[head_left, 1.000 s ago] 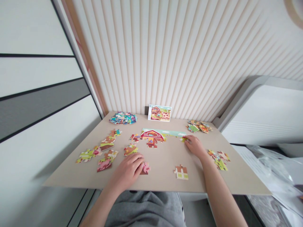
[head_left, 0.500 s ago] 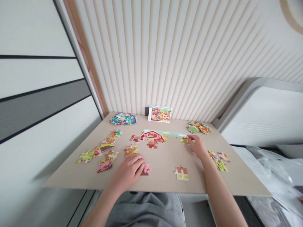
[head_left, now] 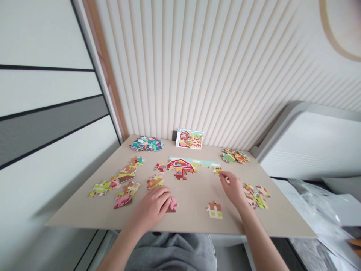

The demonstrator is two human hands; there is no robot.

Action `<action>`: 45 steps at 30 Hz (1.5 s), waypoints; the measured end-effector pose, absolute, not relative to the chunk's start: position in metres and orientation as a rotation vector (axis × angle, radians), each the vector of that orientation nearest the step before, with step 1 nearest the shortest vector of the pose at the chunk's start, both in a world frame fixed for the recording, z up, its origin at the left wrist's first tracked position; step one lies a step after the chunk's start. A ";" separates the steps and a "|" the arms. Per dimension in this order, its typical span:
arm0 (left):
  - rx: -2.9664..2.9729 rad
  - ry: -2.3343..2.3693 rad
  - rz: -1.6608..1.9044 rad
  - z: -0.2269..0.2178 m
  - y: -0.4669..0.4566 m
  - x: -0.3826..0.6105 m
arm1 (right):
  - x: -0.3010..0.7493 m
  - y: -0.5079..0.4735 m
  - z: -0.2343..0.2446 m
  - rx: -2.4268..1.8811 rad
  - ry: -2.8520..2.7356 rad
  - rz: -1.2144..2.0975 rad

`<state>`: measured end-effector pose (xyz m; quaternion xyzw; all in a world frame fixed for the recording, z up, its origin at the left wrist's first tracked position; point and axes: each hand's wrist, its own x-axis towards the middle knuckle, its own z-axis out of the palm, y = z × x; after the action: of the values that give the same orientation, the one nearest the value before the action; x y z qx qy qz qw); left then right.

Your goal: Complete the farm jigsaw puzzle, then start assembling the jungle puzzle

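1. Head view: we look down on a beige tabletop (head_left: 194, 195) and take the half-built farm jigsaw section with its red barn (head_left: 180, 165) as our landmark.
2. Well left of the barn section lie two loose clusters of green and pink pieces (head_left: 101, 187) (head_left: 126, 194).
3. Nearer us and just left of the barn section, our left hand (head_left: 152, 207) rests with its fingers loosely curled, touching a pink pig piece (head_left: 172, 205). We cannot tell whether it grips the piece.
4. Behind the barn section are a heap of blue-green pieces (head_left: 146, 143) and a farm picture card (head_left: 189, 139), propped up.
5. Right of the barn section, our right hand (head_left: 232, 190) is partly closed, its fingertips just beside a small green-and-yellow piece (head_left: 217, 171). We cannot tell whether it holds anything.
6. Further right lie a cream-and-brown fence piece (head_left: 214, 210), an orange heap (head_left: 234, 156) and a mixed cluster (head_left: 256, 196).
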<state>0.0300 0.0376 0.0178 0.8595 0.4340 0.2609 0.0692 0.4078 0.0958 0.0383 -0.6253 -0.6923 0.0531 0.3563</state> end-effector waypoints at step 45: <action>2.623 1.265 0.866 0.007 0.042 0.026 | 0.530 0.065 0.012 -2.462 -1.519 -0.136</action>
<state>0.0255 0.0423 0.0066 0.8622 0.4159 0.2846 0.0518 0.5302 0.0654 0.0119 -0.8437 -0.5205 -0.0468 0.1227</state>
